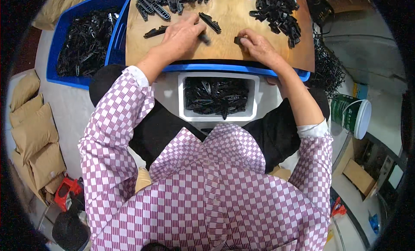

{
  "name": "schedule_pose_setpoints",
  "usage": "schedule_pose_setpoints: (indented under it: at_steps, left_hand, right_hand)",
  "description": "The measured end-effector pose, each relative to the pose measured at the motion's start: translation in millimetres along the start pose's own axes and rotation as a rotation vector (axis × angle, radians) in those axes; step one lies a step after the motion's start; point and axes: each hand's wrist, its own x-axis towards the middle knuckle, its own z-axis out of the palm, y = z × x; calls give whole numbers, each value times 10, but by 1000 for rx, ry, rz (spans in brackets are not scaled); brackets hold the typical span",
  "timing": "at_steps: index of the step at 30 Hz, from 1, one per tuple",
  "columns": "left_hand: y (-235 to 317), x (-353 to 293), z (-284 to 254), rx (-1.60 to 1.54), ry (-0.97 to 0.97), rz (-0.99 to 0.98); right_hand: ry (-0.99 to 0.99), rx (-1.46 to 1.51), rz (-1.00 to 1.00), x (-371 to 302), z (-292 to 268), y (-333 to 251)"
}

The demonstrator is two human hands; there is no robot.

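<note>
On the plywood tabletop [229,22], the left hand [183,35] pinches a long black plastic strip [204,37]; at three o'clock, the right hand [257,43] grips a small black plastic piece [237,40]. Seemingly mid-assembly; joining needs careful alignment.

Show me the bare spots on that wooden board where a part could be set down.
Bare wooden board lies between the two black part piles, above the right hand; also left of the left hand. Crowded: top-left pile and right pile.
</note>
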Motion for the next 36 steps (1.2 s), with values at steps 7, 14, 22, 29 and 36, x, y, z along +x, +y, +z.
schedule_pose_setpoints:
  at_steps: [7, 14, 22, 29, 36]
  left_hand:
    - [299, 115, 90, -135, -123, -44]
    - [218, 89, 72, -167, -89, -57]
    - [192, 99, 115, -272, -56, -8]
    - [144, 106, 42, -296, -119, 38]
    - [166, 182, 1, -246, -116, 6]
  right_hand:
    - [81, -558, -234, -135, -149, -230]
    - [131, -348, -332, -86, -89, -394]
    - [-4, -458, -250, -120, -55, -452]
    - [85, -443, -216, -4, 359, -448]
    - [111, -498, -358, 235, -15, -374]
